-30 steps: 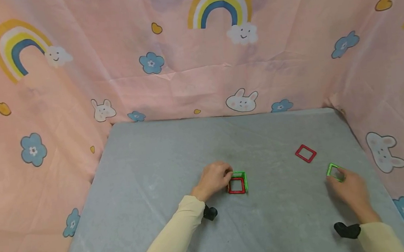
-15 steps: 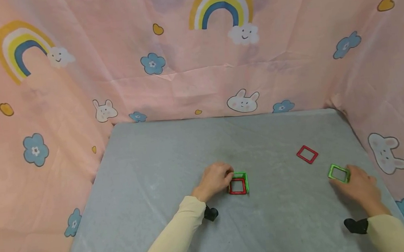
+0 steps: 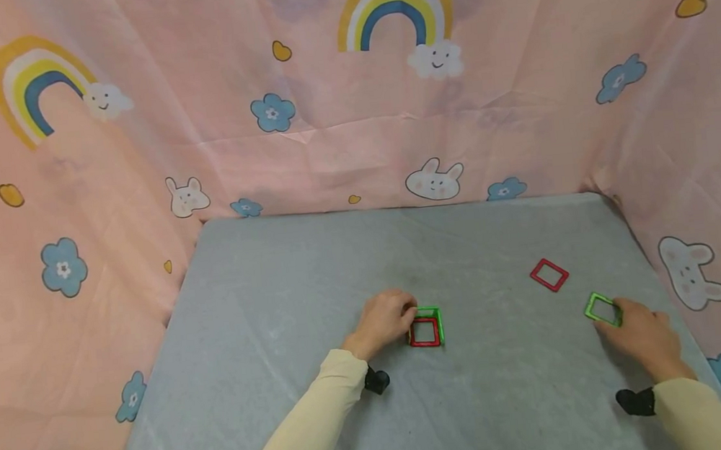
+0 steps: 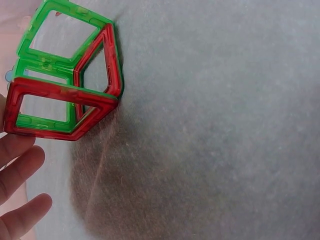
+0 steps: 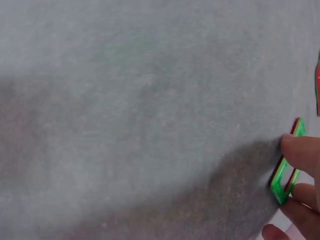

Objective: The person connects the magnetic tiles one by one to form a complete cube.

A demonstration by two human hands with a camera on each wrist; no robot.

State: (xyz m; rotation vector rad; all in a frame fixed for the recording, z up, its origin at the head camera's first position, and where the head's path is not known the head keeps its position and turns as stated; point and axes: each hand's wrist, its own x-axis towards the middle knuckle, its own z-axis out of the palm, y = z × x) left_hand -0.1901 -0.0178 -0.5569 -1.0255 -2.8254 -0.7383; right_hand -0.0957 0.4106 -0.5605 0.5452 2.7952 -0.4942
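At the middle of the table stands an open box of red and green magnetic tiles [image 3: 424, 332], its square frames joined edge to edge. My left hand [image 3: 378, 323] holds the box by its left side. In the left wrist view the fingers [image 4: 22, 172] are by a red tile [image 4: 60, 90], and the green panels [image 4: 65, 30] stand behind it. Over on the right, my right hand [image 3: 646, 335] pinches a single green square magnetic tile [image 3: 592, 301] by its right edge. The right wrist view has this tile [image 5: 280, 177] held tilted between thumb and fingers.
A loose red square tile [image 3: 549, 275] lies flat behind and left of the right hand. The grey cloth-covered table [image 3: 288, 283] is bordered by pink printed curtains [image 3: 328, 163] at the back and both sides.
My right hand has shifted a little to the right, and more of the green tile shows in front of its fingers. The left hand and the tile box have stayed in place.
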